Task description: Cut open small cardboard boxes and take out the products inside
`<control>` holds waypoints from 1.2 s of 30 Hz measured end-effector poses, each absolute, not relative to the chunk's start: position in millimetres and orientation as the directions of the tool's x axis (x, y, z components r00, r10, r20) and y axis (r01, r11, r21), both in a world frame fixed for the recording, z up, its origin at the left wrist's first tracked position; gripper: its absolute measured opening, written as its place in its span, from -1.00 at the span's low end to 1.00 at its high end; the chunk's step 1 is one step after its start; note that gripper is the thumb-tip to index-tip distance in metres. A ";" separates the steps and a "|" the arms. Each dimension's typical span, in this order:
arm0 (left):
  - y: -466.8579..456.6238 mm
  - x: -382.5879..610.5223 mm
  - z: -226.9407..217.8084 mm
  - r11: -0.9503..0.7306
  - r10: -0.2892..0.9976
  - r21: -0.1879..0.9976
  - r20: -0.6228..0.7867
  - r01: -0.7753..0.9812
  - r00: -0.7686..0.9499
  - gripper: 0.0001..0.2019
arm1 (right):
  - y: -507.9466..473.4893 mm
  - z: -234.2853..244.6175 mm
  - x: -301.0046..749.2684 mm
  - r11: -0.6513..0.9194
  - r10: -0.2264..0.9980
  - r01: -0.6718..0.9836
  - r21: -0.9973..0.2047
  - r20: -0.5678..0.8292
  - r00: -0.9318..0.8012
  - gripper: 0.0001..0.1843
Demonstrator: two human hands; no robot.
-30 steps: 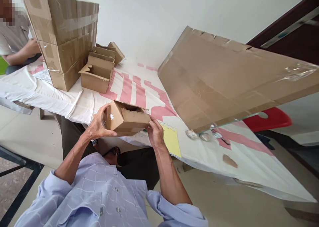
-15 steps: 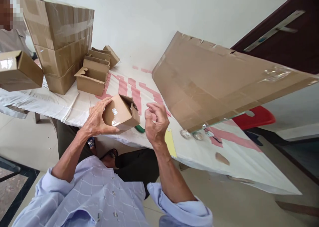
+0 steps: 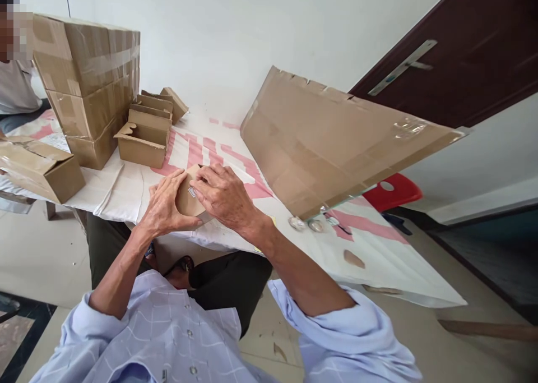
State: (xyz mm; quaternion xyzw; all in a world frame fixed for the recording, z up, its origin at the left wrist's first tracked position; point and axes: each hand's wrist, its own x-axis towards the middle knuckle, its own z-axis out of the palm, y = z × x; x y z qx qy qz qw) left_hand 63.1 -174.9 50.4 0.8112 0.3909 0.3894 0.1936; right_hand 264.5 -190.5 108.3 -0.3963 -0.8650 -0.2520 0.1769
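Carton (image 3: 185,203) in grasp of left hand (image 3: 165,206), right hand (image 3: 227,197) on it, hold unclear; pink-patched tablecloth (image 3: 317,255), wall (image 3: 210,41) beyond.

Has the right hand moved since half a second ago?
Yes: the right hand has moved left, away from the big cardboard panel, and is now at the labelled end of the small box in the left hand.

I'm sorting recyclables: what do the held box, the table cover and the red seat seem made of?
Held box: apparently matte cardboard, by its brown colour and flat end.
Table cover: probably cloth, dull and softly creased.
Red seat: likely smooth moulded plastic, by even colour and rounded cutout.
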 end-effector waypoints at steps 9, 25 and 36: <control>-178.7 66.3 54.0 -0.621 0.784 0.628 0.483 0.469 0.390 0.11 | -191.7 111.6 261.9 0.554 0.614 0.761 0.337 0.451 -0.647 -0.68; -178.4 69.7 57.5 -0.633 0.774 0.607 0.483 0.480 0.410 0.14 | -177.8 121.7 265.7 0.623 0.658 0.747 0.230 0.362 -0.660 -0.75; -174.8 72.7 56.9 -0.648 0.762 0.595 0.503 0.475 0.408 0.14 | -165.5 122.9 271.7 0.666 0.641 0.711 0.226 0.314 -0.700 -0.74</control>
